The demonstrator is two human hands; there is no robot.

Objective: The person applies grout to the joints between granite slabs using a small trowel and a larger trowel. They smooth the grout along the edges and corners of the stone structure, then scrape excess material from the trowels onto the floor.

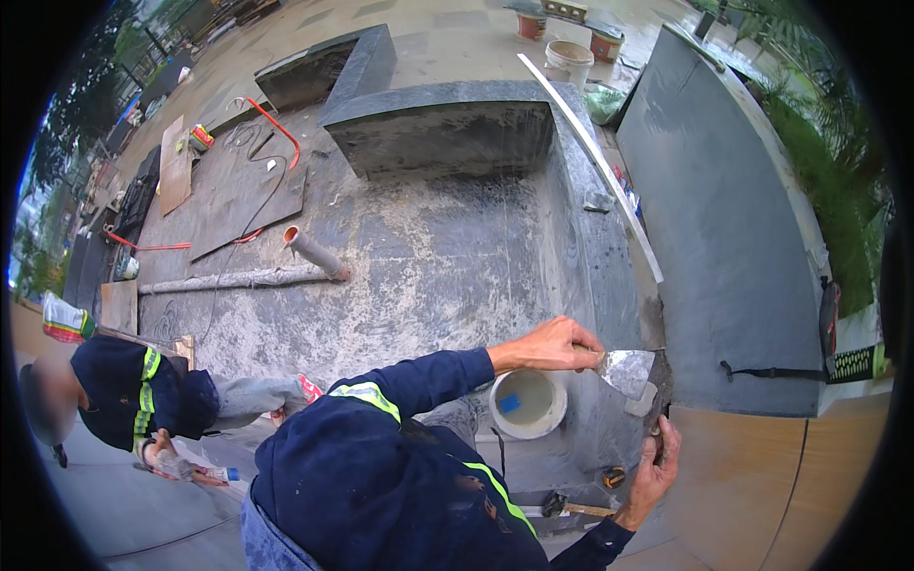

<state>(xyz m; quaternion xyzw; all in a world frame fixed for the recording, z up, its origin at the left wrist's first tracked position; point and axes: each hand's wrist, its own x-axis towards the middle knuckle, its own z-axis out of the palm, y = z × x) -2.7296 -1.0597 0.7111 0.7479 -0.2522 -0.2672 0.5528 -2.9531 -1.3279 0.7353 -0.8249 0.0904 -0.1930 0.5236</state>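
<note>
My left hand [554,344] grips the handle of a putty knife [628,371] with a wide metal blade. The blade lies over the grey ledge beside the dark wall panel. Just below the blade sits a small grey slab-like piece [641,400]. My right hand [657,468] is at the ledge's edge, near the corner of the tan panel. Its fingers are bent together around something small that I cannot make out. A white bucket [498,392] with cloudy liquid and a blue patch inside stands under my left forearm.
A hammer [576,509] and an orange-black tape measure [613,477] lie near my right forearm. Along the ledge runs a long white strip [600,162]. Another person [124,395] crouches at left. A pipe [314,252] rises from the basin floor.
</note>
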